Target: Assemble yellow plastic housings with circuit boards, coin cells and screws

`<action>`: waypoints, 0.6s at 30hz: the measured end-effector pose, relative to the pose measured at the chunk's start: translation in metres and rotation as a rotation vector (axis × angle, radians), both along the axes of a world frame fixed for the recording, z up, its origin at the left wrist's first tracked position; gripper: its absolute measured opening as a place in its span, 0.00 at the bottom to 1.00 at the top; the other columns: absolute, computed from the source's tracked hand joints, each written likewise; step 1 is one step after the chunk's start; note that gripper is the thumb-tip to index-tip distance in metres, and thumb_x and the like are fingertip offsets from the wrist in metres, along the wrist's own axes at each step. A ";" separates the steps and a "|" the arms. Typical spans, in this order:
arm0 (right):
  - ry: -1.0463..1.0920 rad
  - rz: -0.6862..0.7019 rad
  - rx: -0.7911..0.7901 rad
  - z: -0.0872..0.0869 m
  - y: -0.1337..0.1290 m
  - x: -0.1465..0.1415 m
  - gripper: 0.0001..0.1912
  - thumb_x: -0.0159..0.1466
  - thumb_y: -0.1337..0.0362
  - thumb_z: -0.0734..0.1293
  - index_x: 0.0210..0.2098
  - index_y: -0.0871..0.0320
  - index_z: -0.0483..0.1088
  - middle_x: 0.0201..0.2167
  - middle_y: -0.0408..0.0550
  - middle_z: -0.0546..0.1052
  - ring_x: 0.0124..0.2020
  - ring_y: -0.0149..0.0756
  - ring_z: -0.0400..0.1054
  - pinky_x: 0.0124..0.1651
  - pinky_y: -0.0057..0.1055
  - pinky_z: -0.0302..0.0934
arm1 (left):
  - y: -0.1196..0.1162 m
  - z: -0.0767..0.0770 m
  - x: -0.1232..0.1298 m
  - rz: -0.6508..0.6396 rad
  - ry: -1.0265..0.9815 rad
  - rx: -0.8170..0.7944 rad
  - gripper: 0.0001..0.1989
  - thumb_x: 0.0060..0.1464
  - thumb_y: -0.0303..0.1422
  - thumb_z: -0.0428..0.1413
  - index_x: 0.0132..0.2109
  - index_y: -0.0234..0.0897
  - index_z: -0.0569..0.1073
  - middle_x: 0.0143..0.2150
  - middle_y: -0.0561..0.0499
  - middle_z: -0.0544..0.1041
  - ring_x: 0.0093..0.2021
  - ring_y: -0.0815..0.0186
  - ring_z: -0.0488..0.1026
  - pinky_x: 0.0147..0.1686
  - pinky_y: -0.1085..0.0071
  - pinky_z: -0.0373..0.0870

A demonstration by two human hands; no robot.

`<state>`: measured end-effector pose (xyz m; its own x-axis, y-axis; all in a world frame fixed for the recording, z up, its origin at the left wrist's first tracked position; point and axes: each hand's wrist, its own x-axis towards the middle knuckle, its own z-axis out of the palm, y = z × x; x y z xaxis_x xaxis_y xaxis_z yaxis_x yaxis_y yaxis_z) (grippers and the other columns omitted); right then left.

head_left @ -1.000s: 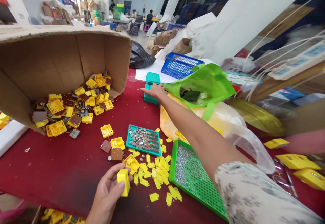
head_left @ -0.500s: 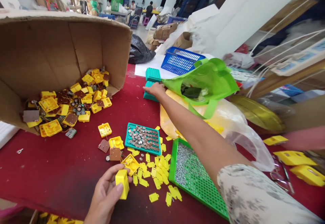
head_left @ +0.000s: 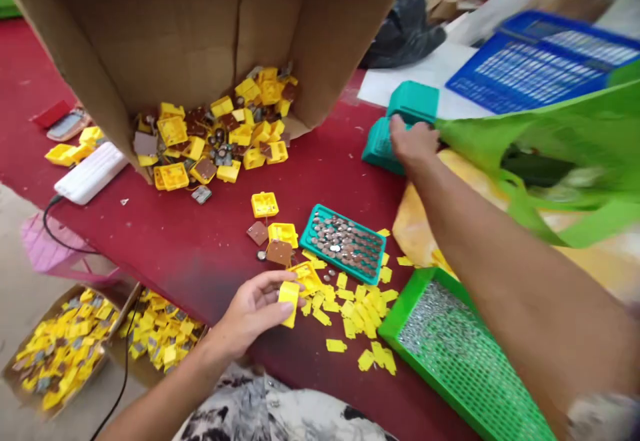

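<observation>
My left hand (head_left: 257,308) pinches a small yellow plastic case (head_left: 289,304) between thumb and fingers, above the near edge of the red table. Just beyond it lies an open yellow case half (head_left: 306,277). My right arm stretches out to two teal plastic trays at the back. There my right hand (head_left: 414,142) is closed on the rim of the nearer teal tray (head_left: 381,144); some fingertips are hidden. Against it stands the other teal tray (head_left: 413,100). A flat teal tray (head_left: 313,228) of round button cells lies mid-table, with loose yellow covers (head_left: 360,311) scattered before it.
A tipped cardboard box (head_left: 195,34) spills yellow cases with wired parts. At right, a green perforated tray (head_left: 453,394) holds small screws beside a green bag (head_left: 590,114). Behind is a blue basket (head_left: 493,71). A white power strip (head_left: 93,173) lies left; filled boxes stand on the floor.
The view has swung down and left, bringing the floor boxes and power strip into sight. My right hand stays at the teal trays, its fingers now more curled. My left hand still holds the yellow case.
</observation>
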<state>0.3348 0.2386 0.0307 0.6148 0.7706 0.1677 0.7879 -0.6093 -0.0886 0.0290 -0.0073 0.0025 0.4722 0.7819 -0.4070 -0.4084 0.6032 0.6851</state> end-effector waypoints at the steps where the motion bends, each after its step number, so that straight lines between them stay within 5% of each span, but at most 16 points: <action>1: 0.026 -0.015 0.026 0.007 -0.004 -0.003 0.22 0.69 0.56 0.62 0.57 0.64 0.65 0.56 0.60 0.68 0.55 0.44 0.67 0.56 0.47 0.65 | 0.000 0.000 0.000 0.011 0.003 -0.002 0.26 0.42 0.40 0.70 0.48 0.35 0.77 0.44 0.42 0.81 0.43 0.59 0.78 0.44 0.68 0.70; 5: 0.075 0.083 0.165 0.046 -0.030 -0.034 0.24 0.70 0.63 0.61 0.60 0.75 0.61 0.61 0.75 0.61 0.65 0.49 0.57 0.61 0.47 0.55 | -0.006 0.003 0.000 0.008 0.004 0.011 0.25 0.41 0.39 0.71 0.47 0.36 0.77 0.42 0.44 0.81 0.43 0.59 0.78 0.41 0.69 0.70; 8: 0.095 0.295 0.258 0.080 -0.054 -0.074 0.19 0.71 0.64 0.58 0.53 0.72 0.69 0.53 0.66 0.73 0.60 0.46 0.63 0.59 0.48 0.55 | -0.015 0.005 -0.002 0.001 -0.034 0.010 0.25 0.41 0.39 0.71 0.46 0.36 0.77 0.43 0.44 0.81 0.43 0.58 0.79 0.41 0.69 0.71; 12: 0.158 0.528 0.378 0.118 -0.097 -0.123 0.14 0.65 0.67 0.61 0.44 0.66 0.77 0.44 0.53 0.79 0.47 0.36 0.72 0.52 0.36 0.59 | -0.028 0.008 -0.011 0.017 -0.092 -0.058 0.25 0.41 0.39 0.70 0.47 0.34 0.78 0.45 0.42 0.81 0.41 0.60 0.79 0.41 0.70 0.72; 15: 0.217 0.616 0.512 0.122 -0.146 -0.144 0.18 0.68 0.61 0.59 0.35 0.65 0.77 0.28 0.47 0.76 0.33 0.32 0.72 0.41 0.33 0.61 | -0.034 0.009 -0.018 0.017 -0.115 -0.104 0.23 0.45 0.38 0.69 0.48 0.34 0.78 0.47 0.42 0.80 0.42 0.60 0.79 0.40 0.69 0.73; 18: 0.309 0.633 0.568 0.094 -0.202 -0.143 0.22 0.70 0.56 0.56 0.26 0.58 0.72 0.19 0.41 0.70 0.23 0.31 0.67 0.34 0.32 0.61 | -0.034 0.009 -0.019 0.032 -0.124 -0.126 0.22 0.47 0.37 0.67 0.49 0.33 0.78 0.47 0.42 0.79 0.43 0.59 0.78 0.41 0.68 0.74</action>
<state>0.1914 0.0371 0.1249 0.1849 0.8316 0.5237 0.8521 0.1298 -0.5070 0.0096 -0.0417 0.0119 0.5010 0.7437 -0.4426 -0.5053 0.6666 0.5481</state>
